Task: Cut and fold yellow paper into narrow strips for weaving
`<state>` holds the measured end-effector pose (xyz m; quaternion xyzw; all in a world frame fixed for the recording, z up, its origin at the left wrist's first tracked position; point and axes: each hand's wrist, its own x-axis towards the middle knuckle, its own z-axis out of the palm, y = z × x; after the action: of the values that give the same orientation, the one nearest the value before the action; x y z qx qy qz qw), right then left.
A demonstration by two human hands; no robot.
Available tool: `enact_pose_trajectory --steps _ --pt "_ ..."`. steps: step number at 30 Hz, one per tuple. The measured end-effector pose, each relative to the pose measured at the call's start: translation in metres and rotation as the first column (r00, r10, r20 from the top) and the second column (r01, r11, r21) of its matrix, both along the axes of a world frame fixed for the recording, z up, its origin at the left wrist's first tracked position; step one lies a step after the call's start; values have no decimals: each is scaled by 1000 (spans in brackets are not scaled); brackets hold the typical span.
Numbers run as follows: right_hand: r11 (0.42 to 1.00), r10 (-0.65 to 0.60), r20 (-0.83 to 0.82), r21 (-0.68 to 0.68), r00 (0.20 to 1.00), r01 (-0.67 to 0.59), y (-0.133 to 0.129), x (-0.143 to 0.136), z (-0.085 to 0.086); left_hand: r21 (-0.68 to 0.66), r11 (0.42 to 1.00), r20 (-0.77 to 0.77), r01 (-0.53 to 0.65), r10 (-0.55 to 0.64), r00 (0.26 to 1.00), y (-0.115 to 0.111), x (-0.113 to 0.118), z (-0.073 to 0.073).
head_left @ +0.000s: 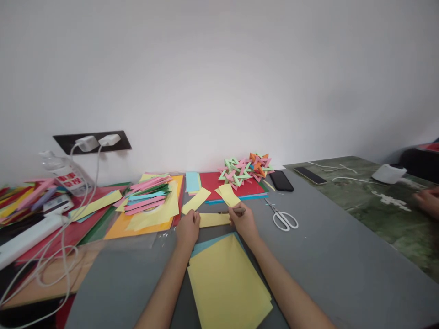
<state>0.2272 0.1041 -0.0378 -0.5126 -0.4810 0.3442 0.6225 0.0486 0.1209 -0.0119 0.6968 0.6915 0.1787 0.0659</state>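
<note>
In the head view, a yellow paper strip lies crosswise on the grey table between my hands. My left hand has its fingers closed at the strip's left end. A dark pen sits in my right hand, its tip over the strip's right end. Beyond lie two more short yellow pieces, one at left and one at right. Nearer to me, between my forearms, is a stack of large yellow sheets with blue paper showing under it.
White-handled scissors and a black phone lie to the right. Folded paper stars rest on red sheets by the wall. Coloured strips, white cables and a bottle crowd the left. Another person's hand shows far right.
</note>
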Motion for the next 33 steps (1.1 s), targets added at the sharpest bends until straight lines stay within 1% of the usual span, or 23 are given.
enact_pose_trajectory --steps 5,10,12,16,18,22,24,29,33 --pt "999 -32 20 21 999 32 1 4 -4 30 1000 20 0 -1 1000 0 -1 -1" --pt "1000 -14 58 28 998 13 -2 6 -3 65 998 69 7 -11 998 1 -1 -4" --pt "999 -11 62 46 998 8 -3 6 0 84 996 110 12 -22 994 2 -3 -5" --pt "999 -4 49 49 999 1 -3 8 2 171 984 241 49 -90 966 4 -9 -8" --pt "999 -15 40 37 999 14 -2 9 1 171 984 346 57 -114 931 6 -12 -8" --pt "999 -33 45 12 998 32 1 11 -2 81 995 579 53 -90 810 9 -17 -5" --pt "999 -47 54 15 997 46 1 12 -2 63 997 631 46 -76 772 9 -19 -3" --pt "998 -68 71 7 995 68 -1 15 2 42 998 689 41 -59 722 10 -27 -1" --pt "999 -48 43 12 998 47 -2 18 8 -2 998 779 69 -42 626 11 -30 -2"
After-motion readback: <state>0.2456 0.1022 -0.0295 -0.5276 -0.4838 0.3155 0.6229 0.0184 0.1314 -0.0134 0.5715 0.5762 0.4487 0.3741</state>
